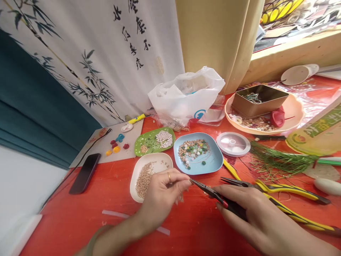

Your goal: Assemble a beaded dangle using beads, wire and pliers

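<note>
My right hand is wrapped round a pair of needle-nose pliers with dark handles and a red band. Their tip points left and meets the fingertips of my left hand. Thumb and forefinger of that left hand are pinched together; whatever sits between them is too small to make out. Just behind the left hand is a white dish of small gold beads. Beyond the pliers lies a blue tray with gold, green and white beads. A green tray holds pale pearls and a few gold beads.
Yellow-and-black pliers lie at right near green wire stems. A phone rests at left. Behind stand a white plastic bag, a round divided case and a peach bowl holding a metal tin.
</note>
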`<state>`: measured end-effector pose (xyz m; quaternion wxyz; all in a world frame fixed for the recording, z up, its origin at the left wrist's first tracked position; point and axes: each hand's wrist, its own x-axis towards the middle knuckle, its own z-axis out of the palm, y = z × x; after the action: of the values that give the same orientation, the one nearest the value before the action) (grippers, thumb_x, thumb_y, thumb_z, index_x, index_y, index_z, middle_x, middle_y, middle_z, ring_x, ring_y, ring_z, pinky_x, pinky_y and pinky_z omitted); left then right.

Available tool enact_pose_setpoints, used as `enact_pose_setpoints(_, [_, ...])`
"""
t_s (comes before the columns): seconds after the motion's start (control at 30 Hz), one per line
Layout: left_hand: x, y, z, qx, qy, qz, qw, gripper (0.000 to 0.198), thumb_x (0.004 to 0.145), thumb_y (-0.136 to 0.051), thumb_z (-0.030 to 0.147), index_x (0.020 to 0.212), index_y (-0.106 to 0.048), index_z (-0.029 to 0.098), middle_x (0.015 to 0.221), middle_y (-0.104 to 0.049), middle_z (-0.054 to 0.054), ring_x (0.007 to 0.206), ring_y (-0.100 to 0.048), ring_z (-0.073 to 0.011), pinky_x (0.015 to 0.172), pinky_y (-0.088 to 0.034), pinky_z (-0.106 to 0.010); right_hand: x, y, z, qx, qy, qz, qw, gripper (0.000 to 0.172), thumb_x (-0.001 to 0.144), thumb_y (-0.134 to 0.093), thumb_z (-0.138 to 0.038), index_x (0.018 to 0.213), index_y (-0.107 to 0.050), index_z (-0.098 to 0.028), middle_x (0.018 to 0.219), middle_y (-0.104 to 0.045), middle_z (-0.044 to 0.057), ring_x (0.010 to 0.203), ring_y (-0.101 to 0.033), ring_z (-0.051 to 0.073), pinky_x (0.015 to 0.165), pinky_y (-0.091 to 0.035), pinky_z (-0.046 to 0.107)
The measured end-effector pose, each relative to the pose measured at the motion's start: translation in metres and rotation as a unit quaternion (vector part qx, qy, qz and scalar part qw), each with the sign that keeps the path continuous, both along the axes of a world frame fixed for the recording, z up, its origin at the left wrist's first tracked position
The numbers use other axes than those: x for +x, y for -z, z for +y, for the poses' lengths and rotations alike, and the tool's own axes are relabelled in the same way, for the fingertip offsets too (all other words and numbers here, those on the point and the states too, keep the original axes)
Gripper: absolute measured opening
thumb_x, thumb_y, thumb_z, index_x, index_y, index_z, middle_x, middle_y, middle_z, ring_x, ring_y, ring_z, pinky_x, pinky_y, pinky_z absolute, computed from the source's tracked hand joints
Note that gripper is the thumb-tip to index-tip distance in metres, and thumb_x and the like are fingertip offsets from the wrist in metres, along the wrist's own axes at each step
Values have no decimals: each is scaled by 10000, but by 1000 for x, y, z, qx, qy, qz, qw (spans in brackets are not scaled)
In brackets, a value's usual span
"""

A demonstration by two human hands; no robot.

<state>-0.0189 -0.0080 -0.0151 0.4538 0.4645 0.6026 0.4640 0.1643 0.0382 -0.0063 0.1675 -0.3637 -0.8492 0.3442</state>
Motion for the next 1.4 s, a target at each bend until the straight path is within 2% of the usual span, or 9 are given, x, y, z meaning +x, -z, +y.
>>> enact_pose_setpoints(0.17, [-3, -3, 1, -10, 16, -4, 1000, 105, 759, -557, 236, 792, -614, 154, 640, -590, -1, 446, -477, -51, 410, -396, -155, 2, 3, 1, 4, 0, 24, 1000, 250, 745, -342, -210, 593, -541, -212, 633, -650, 29, 497, -543, 141, 477, -440, 237])
enact_pose_setpoints(0.27, [-6, -2, 0, 56, 20, 62, 996, 46, 781, -526, 181, 772, -570, 170, 710, -627, -17, 539, -513, -77, 469, -424, -173, 2, 3, 1, -12, 4, 35, 999, 253, 747, -340, -228, 592, -540, -215, 625, -645, 23, 527, -560, 148, 500, -454, 241])
enact_pose_setpoints(0.43, [-10, -1, 0, 268, 63, 262, 925, 226, 734, -463, 13, 769, -620, 172, 862, -650, -51, 754, -584, -141, 663, -478, -280, 0, 1, 1, -42, 20, 42, 998, 235, 740, -373, -262, 608, -562, -216, 652, -654, 37, 571, -575, 175, 529, -461, 272])
enact_pose_setpoints(0.53, [-9, -2, 1, 330, 50, 314, 889, 270, 718, -473, 2, 863, -629, 168, 871, -648, -61, 747, -583, -148, 686, -482, -316, 0, 2, 0, -48, 20, 41, 998, 230, 734, -379, -249, 608, -570, -223, 650, -658, 37, 571, -574, 181, 516, -456, 278])
enact_pose_setpoints(0.63, [-5, -4, 2, 359, 44, 330, 872, 244, 706, -518, 19, 887, -625, 144, 844, -647, -75, 727, -581, -155, 684, -485, -331, 0, 4, -1, -44, 15, 40, 998, 230, 734, -376, -240, 600, -563, -228, 658, -662, 35, 569, -575, 176, 502, -452, 271])
enact_pose_setpoints(0.93, [-5, -2, 0, 320, 37, 289, 902, 124, 748, -600, 125, 851, -666, 149, 773, -646, -58, 690, -565, -144, 642, -464, -293, 1, 7, 0, -6, -2, 42, 999, 221, 740, -375, -223, 618, -559, -217, 703, -666, 44, 570, -585, 161, 497, -460, 248])
enact_pose_setpoints(1.1, [-2, -1, -3, 274, 4, 256, 927, 83, 750, -605, 159, 778, -677, 188, 691, -651, -30, 650, -561, -142, 617, -464, -291, 2, 12, -2, 53, 9, 59, 997, 246, 717, -380, -187, 766, -619, -213, 773, -670, 61, 660, -609, 186, 556, -477, 270])
enact_pose_setpoints(1.27, [-1, -2, -4, 271, -5, 245, 931, 66, 730, -629, 176, 773, -676, 193, 689, -646, -25, 661, -559, -145, 606, -471, -283, 6, 17, -4, -40, 49, 66, 996, 232, 732, -448, -297, 786, -661, -223, 890, -678, 52, 799, -613, 212, 638, -505, 282])
enact_pose_setpoints(1.4, [-1, -1, -3, 295, 7, 251, 922, 98, 718, -641, 181, 810, -674, 190, 741, -650, -35, 689, -563, -148, 650, -473, -302, 9, 20, -5, -133, 93, 68, 984, 314, 721, -483, -418, 859, -673, -210, 850, -684, 59, 780, -618, 221, 671, -514, 305])
